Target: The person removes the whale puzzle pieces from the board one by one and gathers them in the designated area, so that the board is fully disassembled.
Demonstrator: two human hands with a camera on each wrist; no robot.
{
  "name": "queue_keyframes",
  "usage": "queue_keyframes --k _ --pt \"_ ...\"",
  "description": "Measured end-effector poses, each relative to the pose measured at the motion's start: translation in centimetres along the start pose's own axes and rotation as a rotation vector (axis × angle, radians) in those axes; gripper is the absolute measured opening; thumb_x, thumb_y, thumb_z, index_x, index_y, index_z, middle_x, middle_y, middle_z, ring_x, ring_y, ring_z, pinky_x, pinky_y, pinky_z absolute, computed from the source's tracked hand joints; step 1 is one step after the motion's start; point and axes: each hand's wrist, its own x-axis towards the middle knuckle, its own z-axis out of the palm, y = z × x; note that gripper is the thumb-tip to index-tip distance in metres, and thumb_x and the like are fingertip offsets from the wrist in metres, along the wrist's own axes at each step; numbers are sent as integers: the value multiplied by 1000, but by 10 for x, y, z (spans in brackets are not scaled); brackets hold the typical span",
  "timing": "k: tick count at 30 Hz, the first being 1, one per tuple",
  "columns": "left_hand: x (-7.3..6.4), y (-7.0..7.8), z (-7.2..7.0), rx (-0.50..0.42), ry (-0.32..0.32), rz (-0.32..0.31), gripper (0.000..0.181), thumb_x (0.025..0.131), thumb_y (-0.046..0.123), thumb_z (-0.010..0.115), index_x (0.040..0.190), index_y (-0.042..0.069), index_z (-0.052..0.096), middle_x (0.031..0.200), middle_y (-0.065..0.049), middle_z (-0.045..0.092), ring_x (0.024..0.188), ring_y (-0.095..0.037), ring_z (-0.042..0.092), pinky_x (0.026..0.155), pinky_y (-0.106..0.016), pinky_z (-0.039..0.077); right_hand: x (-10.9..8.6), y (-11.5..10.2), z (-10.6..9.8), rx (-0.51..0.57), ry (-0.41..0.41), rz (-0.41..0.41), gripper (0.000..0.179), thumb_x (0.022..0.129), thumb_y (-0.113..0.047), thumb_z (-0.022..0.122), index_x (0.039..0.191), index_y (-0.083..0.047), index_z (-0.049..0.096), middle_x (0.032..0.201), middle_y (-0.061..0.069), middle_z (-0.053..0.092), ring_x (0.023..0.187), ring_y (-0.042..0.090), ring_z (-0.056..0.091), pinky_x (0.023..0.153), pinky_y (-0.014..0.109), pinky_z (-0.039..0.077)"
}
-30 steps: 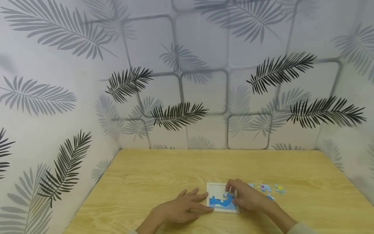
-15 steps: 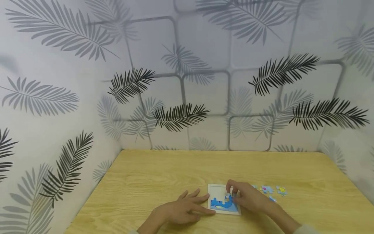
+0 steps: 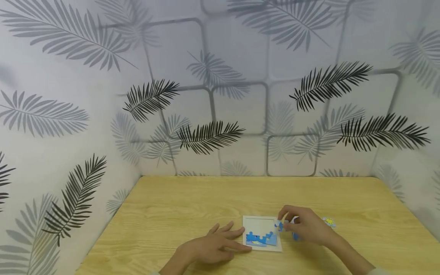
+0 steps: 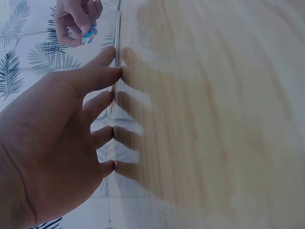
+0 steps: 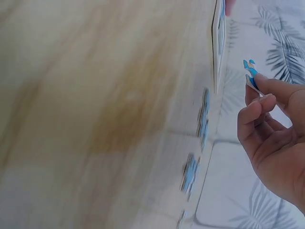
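A white puzzle frame lies on the table with several joined blue puzzle pieces along its bottom; its upper part shows bare white backing. My left hand rests flat at the frame's left side, fingers spread and straight, fingertips at its edge. My right hand pinches a blue and white puzzle piece between thumb and fingers, above the frame's right edge. In the right wrist view the piece sticks out beyond the fingertips, raised off the table, with the other fingers curled.
Loose puzzle pieces lie right of the frame: one with a yellow sun and a blue one partly under my right hand. In the right wrist view several loose pieces lie along the wooden table. A leaf-patterned wall stands behind.
My right hand has lifted from inside the frame and moved right and up, carrying the puzzle piece out over the frame's right edge. The left hand stays at the frame.
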Motion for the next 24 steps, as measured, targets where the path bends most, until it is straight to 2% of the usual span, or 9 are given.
queue_keyframes --k 5,8,11,15,18,21,24 --pt "0 -3 0 -35 -10 14 44 111 30 47 150 47 52 172 3 23 160 -39 6 121 -73 6 -19 12 -18 7 37 66 13 100 -12 70 112 -9 67 96 5 69 77 11 65 65 23 57" --pt "0 -3 0 -41 -8 9 44 110 29 48 150 47 53 172 4 23 160 -39 6 121 -73 5 -32 19 -28 33 53 96 14 99 -10 70 112 -7 66 93 9 68 62 8 59 48 22 50" --pt "0 -3 1 -42 -3 3 44 110 29 49 149 48 53 172 4 24 160 -39 6 122 -71 6 -47 28 -39 51 69 139 15 99 -10 70 113 -6 66 90 12 66 50 4 48 39 21 41" --pt "-1 -2 1 -44 -2 -6 45 109 28 49 149 49 54 172 5 25 160 -38 6 122 -71 6 -66 41 -57 50 61 196 16 100 -13 69 114 -5 66 88 12 66 45 1 38 38 20 39" --pt "-1 0 0 -43 -3 -7 45 109 28 49 149 49 53 171 5 25 160 -38 7 122 -71 6 -79 51 -69 61 13 215 14 103 -12 65 114 -4 65 86 10 67 44 0 36 39 20 39" --pt "-1 1 0 -34 0 -6 45 109 27 49 149 49 53 171 4 25 160 -38 7 122 -71 6 -88 58 -77 57 -36 225 10 103 -10 64 111 -5 65 83 7 69 45 -1 38 40 19 39" --pt "-1 1 -1 -25 5 -5 45 109 27 50 149 47 54 171 3 25 160 -39 7 122 -71 6 -93 61 -78 14 -49 248 4 101 -8 66 105 -8 65 80 3 68 49 1 43 42 20 41"
